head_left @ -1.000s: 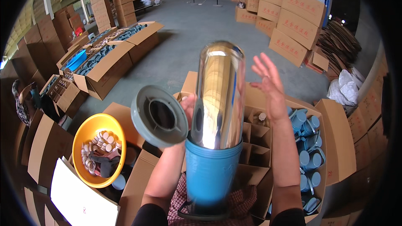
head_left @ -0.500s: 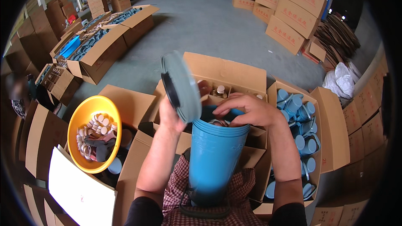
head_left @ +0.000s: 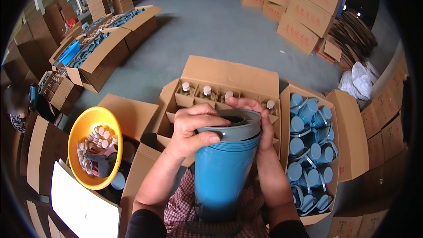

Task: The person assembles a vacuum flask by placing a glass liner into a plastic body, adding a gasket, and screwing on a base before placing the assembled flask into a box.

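A tall blue thermos casing (head_left: 224, 172) stands upright in front of my checked apron, with a dark strap near its base. On its mouth sits a grey-green collar (head_left: 229, 135) with a dark opening in the middle; a thin gap shows between collar and casing at the left. My left hand (head_left: 194, 128) grips the collar's left side, thumb in front and fingers over the top. Around its right and far side curl the fingers of my right hand (head_left: 261, 121). What lies inside the casing is hidden.
Behind my hands, a divided carton (head_left: 233, 68) holds glass bottles (head_left: 206, 91) with white caps. At right a carton (head_left: 352, 136) is full of blue handled parts (head_left: 312, 150). A yellow basin (head_left: 115, 125) of pale caps stands left, above a white board (head_left: 83, 207). Stacked cartons (head_left: 308, 13) rise beyond.
The collar has come down from a tilted position in my left hand onto the casing's mouth. My right hand has left the casing's opening and now holds the collar's right side.
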Demonstrator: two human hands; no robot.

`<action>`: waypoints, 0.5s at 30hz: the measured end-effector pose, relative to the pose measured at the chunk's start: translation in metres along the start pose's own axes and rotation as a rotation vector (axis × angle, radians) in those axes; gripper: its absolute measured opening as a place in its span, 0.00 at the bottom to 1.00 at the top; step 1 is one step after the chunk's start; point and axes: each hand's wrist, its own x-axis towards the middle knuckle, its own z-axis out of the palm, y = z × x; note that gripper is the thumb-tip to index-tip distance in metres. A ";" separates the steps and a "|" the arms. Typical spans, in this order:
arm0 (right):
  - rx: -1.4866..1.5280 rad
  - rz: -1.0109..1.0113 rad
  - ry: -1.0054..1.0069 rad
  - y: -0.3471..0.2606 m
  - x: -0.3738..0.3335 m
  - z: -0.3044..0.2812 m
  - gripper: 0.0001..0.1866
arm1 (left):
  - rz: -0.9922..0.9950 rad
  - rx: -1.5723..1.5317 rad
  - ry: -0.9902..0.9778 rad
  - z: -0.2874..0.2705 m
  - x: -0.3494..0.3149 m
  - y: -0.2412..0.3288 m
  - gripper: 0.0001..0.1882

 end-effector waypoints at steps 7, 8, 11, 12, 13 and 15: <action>-0.293 -0.310 0.109 -0.007 -0.018 -0.001 0.25 | 0.125 -0.028 -0.151 -0.005 0.004 -0.003 0.22; -0.363 -0.303 0.136 -0.013 -0.022 0.005 0.25 | 0.113 0.017 -0.191 -0.007 0.004 0.002 0.24; -0.620 -0.361 0.123 -0.038 -0.028 0.011 0.28 | 0.087 0.176 -0.334 -0.009 0.018 0.028 0.32; -0.663 -0.372 0.108 -0.041 -0.029 0.013 0.30 | 0.050 0.290 -0.341 -0.005 0.019 0.038 0.32; -0.706 -0.383 0.092 -0.045 -0.028 0.015 0.31 | 0.013 0.405 -0.349 0.002 0.021 0.049 0.32; -0.757 -0.346 0.077 -0.051 -0.027 0.021 0.35 | -0.082 0.549 -0.343 0.012 0.016 0.062 0.35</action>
